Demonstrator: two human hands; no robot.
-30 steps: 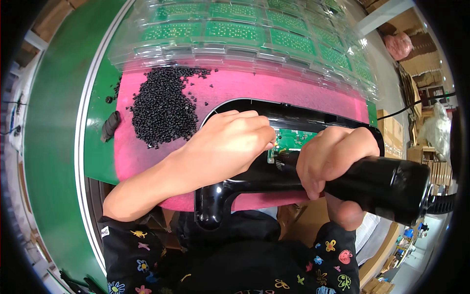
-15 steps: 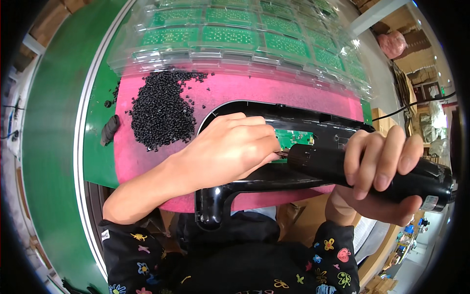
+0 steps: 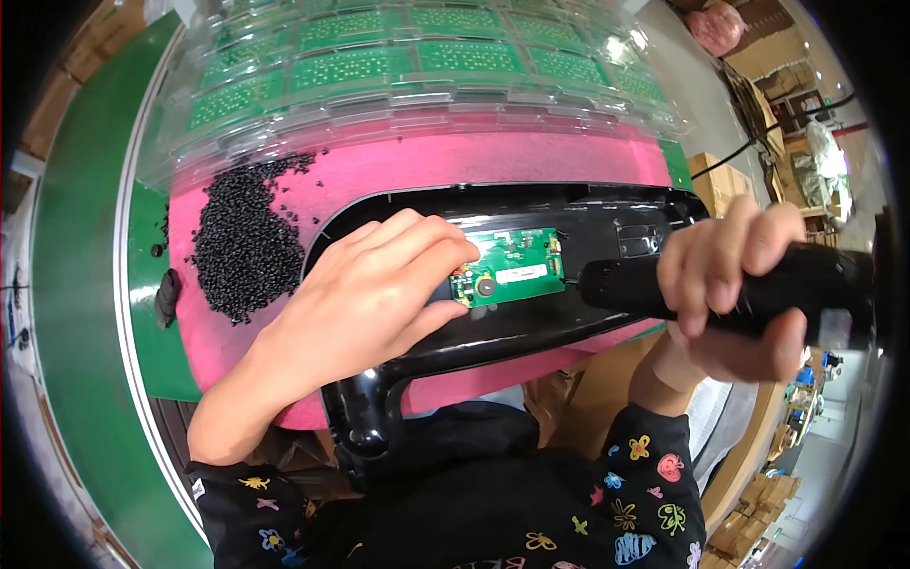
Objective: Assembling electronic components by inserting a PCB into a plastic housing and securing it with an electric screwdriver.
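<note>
A green circuit board (image 3: pixel 517 270) with small components and a white label lies within a long, shiny black plastic housing (image 3: pixel 607 223), at a slight slant. Whether it rests flat on the housing floor cannot be told. My left hand (image 3: pixel 379 275) grips the board's left end, index finger at the upper corner and thumb at the lower one. In my right hand (image 3: pixel 730 284) is a black electric screwdriver (image 3: pixel 626 287), held nearly level with the fingers wrapped round its body. Its thin tip points left, close to the board's right edge; contact between them cannot be made out.
A heap of small black screws (image 3: pixel 245 247) lies on the pink mat (image 3: pixel 455 156), left of the housing. Stacked clear plastic trays (image 3: pixel 379 104) with green circuit boards stand along the far side. A dark grey lump (image 3: pixel 168 297) sits on the green tabletop at the left.
The screwdriver has drawn back to the right from the board. My left hand has shifted left in the picture, uncovering more of the board. The whole view has swung somewhat.
</note>
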